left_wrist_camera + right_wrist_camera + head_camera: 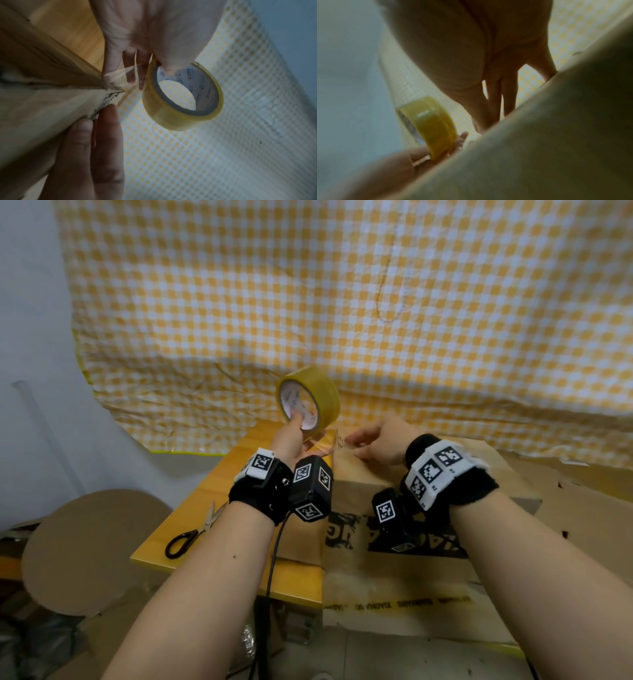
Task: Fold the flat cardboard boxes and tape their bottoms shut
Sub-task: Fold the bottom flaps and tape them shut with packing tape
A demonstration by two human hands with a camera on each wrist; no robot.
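**Tape pulled across the far edge of the box**

The left hand point(291, 440) held the tape roll point(307, 402) with a finger curled through its core, just past the far edge of the box point(394, 498) on the table point(219, 484). The right hand point(380, 443) lay with straight fingers on the box top. The tape looked thin and sticky, likely to twist; the cardboard seemed light and stiff, best pressed near the seam.

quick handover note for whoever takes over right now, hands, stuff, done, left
Left hand: grips the tape roll, thumb through its core, a strip pulled out to the box.
Right hand: fingers straight, pressing the tape end at the box's far edge.
Box folded, on the table; scissors to its left.
Done: tape started.
Left: run the strip along, cut, press down.
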